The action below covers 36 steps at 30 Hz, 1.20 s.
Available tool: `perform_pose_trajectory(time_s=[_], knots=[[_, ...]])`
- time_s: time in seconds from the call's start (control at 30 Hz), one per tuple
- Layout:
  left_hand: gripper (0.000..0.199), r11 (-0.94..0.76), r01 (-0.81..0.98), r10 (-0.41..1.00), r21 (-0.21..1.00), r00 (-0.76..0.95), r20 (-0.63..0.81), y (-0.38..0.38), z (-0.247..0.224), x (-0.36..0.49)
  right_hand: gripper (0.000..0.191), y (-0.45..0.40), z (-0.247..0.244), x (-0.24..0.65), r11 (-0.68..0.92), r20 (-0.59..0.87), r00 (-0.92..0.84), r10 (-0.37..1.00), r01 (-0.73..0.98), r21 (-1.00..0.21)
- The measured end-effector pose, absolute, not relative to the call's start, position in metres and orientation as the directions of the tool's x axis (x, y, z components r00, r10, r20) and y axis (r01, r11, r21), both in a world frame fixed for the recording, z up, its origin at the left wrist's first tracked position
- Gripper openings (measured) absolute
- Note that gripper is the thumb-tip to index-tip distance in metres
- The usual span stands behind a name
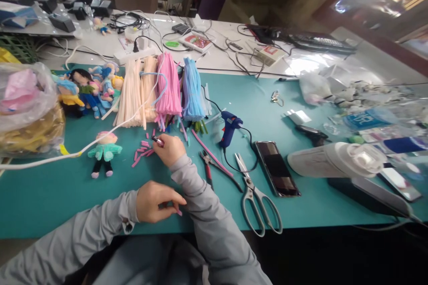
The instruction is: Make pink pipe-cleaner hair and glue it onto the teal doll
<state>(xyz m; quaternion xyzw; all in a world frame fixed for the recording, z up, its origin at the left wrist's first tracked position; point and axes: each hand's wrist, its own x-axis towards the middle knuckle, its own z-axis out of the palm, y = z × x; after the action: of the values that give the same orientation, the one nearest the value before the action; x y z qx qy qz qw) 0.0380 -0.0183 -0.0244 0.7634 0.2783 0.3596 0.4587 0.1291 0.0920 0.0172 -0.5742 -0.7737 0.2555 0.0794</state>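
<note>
Head view: smooth green mat (240,93). At the right hand's (171,149) twelve o'clock, a fuzzy pink bundle (170,93). At frame three o'clock, a glossy blue label (368,119) with illegible white lettering. The right hand grips a small, shiny dark object (159,142), type unclear. At its six o'clock, the left hand (154,202) narrowly pinches a short, slim pink piece (179,213). Loose pink pieces (136,161) lie at the right hand's nine.

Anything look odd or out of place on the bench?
Yes: a white cable cuts across the view of the green-jacketed doll and peach bundle; contact is unclear. Small pink pieces lie scattered loose beside the right hand.
</note>
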Motion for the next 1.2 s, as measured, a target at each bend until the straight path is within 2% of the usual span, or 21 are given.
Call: perform_pose_trajectory(time_s=[0.13, 0.27, 0.4, 0.57, 0.63, 0.7, 0.73, 0.8, 0.83, 0.9, 1.03, 1.2], knots=[[0.027, -0.443, 0.092, 0.757, 0.892, 0.571, 0.317, -0.017, -0.023, 0.038, 0.02, 0.09, 0.018, 0.144, 0.154, -0.122, -0.287, 0.95, 0.772, -0.617], [0.02, -0.401, 0.123, 0.816, 0.908, 0.497, 0.293, -0.016, -0.02, 0.037, 0.026, 0.074, 0.024, 0.177, 0.134, -0.044, -0.265, 0.963, 0.616, -0.777], [0.015, -0.381, 0.167, 0.863, 0.909, 0.417, 0.285, -0.014, -0.017, 0.039, 0.026, 0.053, 0.032, 0.216, 0.098, -0.027, -0.21, 0.977, 0.561, -0.822], [0.015, -0.575, 0.166, 0.794, 0.801, 0.35, 0.498, -0.013, -0.01, 0.04, 0.026, 0.051, 0.035, 0.217, 0.107, -0.037, -0.208, 0.977, 0.641, -0.76], [0.015, -0.61, 0.19, 0.788, 0.769, 0.25, 0.563, -0.011, -0.007, 0.036, 0.025, 0.06, 0.033, 0.201, 0.123, -0.069, -0.239, 0.969, 0.702, -0.702], [0.013, -0.54, 0.233, 0.831, 0.809, -0.004, 0.556, -0.007, -0.006, 0.029, 0.023, 0.069, 0.031, 0.181, 0.144, -0.113, -0.269, 0.957, 0.771, -0.62], [0.01, -0.473, 0.236, 0.831, 0.849, -0.203, 0.519, -0.003, -0.007, 0.025, 0.022, 0.073, 0.031, 0.171, 0.157, -0.134, -0.282, 0.95, 0.802, -0.576], [0.017, -0.363, 0.152, 0.752, 0.92, -0.536, 0.385, 0.006, -0.01, 0.016, 0.02, 0.08, 0.03, 0.152, 0.191, -0.178, -0.317, 0.932, 0.844, -0.501], [0.024, -0.331, 0.098, 0.734, 0.938, -0.597, 0.322, 0.011, -0.012, 0.013, 0.019, 0.082, 0.03, 0.144, 0.209, -0.197, -0.334, 0.922, 0.856, -0.473], [0.031, -0.291, 0.026, 0.742, 0.956, -0.624, 0.243, 0.021, -0.016, 0.007, 0.019, 0.085, 0.03, 0.132, 0.236, -0.23, -0.358, 0.905, 0.872, -0.43], [0.035, -0.212, -0.058, 0.813, 0.976, -0.565, 0.143, 0.03, -0.024, 0.005, 0.024, 0.087, 0.032, 0.121, 0.252, -0.277, -0.362, 0.89, 0.897, -0.363], [0.039, -0.127, -0.155, 0.847, 0.98, -0.531, 0.026, 0.033, -0.027, 0.007, 0.027, 0.088, 0.031, 0.117, 0.262, -0.318, -0.374, 0.871, 0.902, -0.342]])
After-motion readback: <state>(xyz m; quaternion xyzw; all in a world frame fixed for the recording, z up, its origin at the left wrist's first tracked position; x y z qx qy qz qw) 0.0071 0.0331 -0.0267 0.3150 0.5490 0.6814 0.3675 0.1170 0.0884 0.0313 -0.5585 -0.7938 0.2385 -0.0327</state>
